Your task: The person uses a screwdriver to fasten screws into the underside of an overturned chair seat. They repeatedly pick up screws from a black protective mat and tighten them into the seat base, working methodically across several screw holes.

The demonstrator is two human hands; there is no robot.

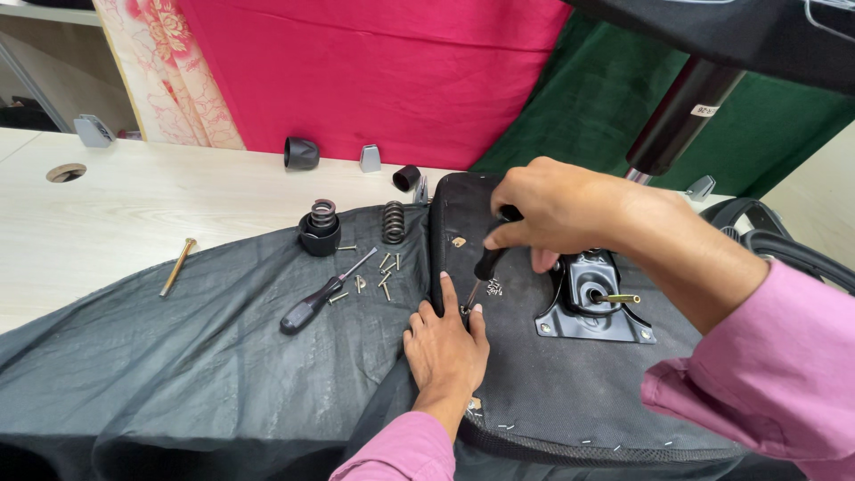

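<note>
Gripping the screwdriver [488,260], the right hand [557,209] drove at the seat [570,392]; the left hand [445,347] lay flat, fingers steadying the tip. Keeping the shaft square seemed wise.

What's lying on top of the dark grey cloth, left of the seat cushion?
On the dark grey cloth: a black-handled screwdriver, loose small screws, a coil spring and a black cup holding another spring. Whatever is under the cloth is covered.

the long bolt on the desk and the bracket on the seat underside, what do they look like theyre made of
Long bolt: probably metal with a brass or gold-toned plating, judging by its yellowish sheen.
Bracket: looks like pressed steel with a glossy black coat; highlights glint on its folded edges.
Seat underside: seems to be thin black fabric, matte, fixed with small pale staples along the rim.
</note>
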